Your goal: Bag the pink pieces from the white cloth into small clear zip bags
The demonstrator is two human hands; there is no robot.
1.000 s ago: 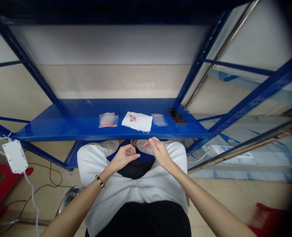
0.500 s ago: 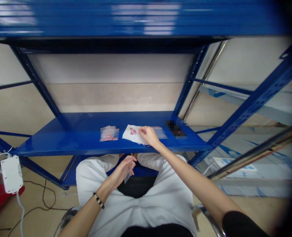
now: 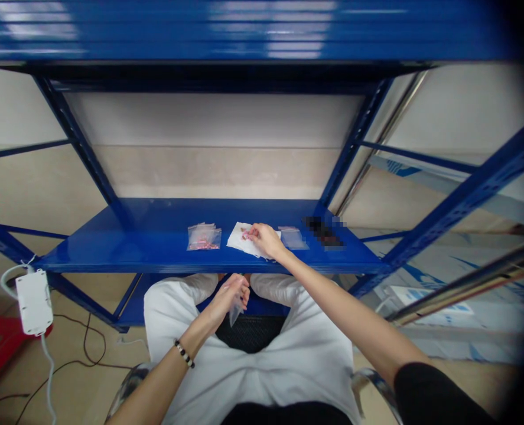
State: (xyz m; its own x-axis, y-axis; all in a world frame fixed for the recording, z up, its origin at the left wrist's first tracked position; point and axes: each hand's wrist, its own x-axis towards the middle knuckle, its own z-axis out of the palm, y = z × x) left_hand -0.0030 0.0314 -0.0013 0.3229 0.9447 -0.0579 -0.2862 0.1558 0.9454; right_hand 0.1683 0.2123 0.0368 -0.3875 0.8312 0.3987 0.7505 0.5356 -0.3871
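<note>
My left hand is low over my lap, below the shelf's front edge, its fingers closed on a clear plastic bag that hangs from them. My right hand reaches over a white paper sheet on the shelf. Its thumb and fingers are pinched together among small pink pieces lying there; whatever is between the fingertips is too small to make out. Left of the paper lie several clear zip bags with pink pieces inside. Flat clear bags lie just right of my right hand.
The blue metal shelf has uprights at both sides and an upper shelf above. A dark, pixelated object lies near its right end. A white power box hangs at the left, with cables on the floor.
My right hand has moved left onto the pink pieces, its fingertips now covering some of them. My left hand has curled slightly, still with the bag. The view has shifted a little.
</note>
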